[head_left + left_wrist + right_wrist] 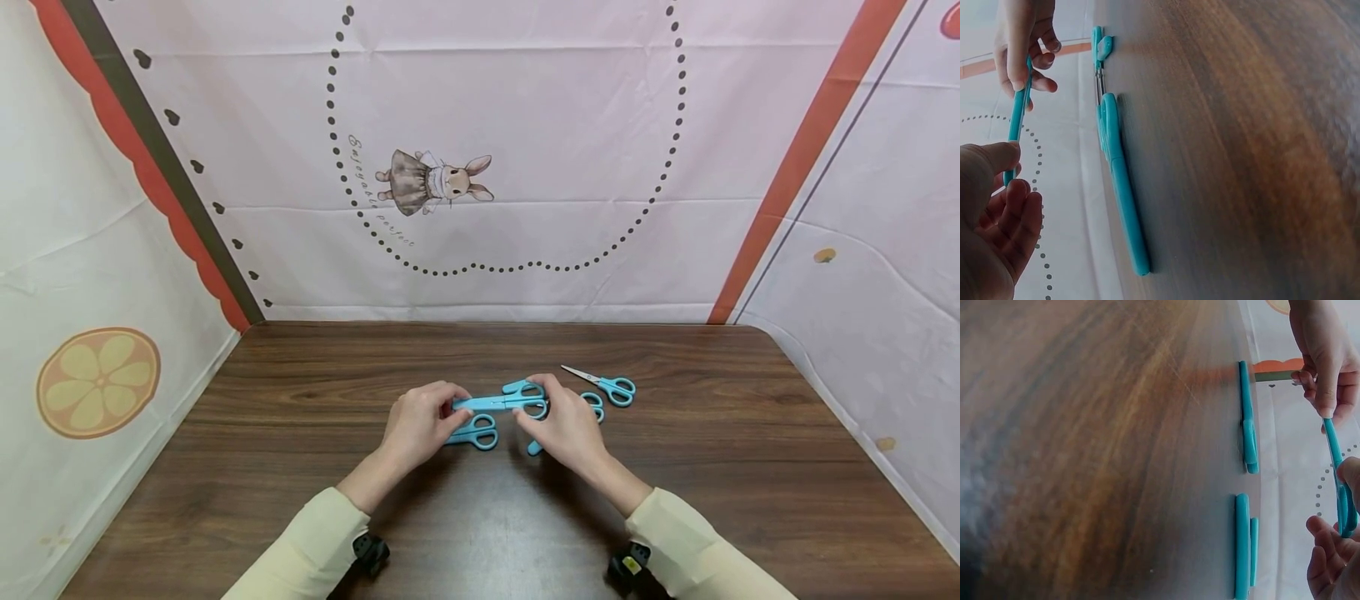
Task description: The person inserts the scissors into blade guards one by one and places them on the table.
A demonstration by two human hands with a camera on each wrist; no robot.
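My left hand (422,421) pinches the blue sheathed end of a pair of scissors (491,403) between thumb and fingers. At the other end, my right hand (568,423) holds the same scissors by their blue handle loops. The left wrist view shows this pair (1017,115) raised above the tabletop, stretched between both hands. Below it lies another sheathed pair of scissors (480,433), partly covered by the left hand in the head view. Handle loops (595,406) of a further pair show behind the right hand.
Farther right, scissors with bare blades (617,392) lie on the brown wooden table (337,358). A blue rounded tip (534,447) pokes out under the right hand. Printed cloth (562,167) hangs behind the table and along both sides.
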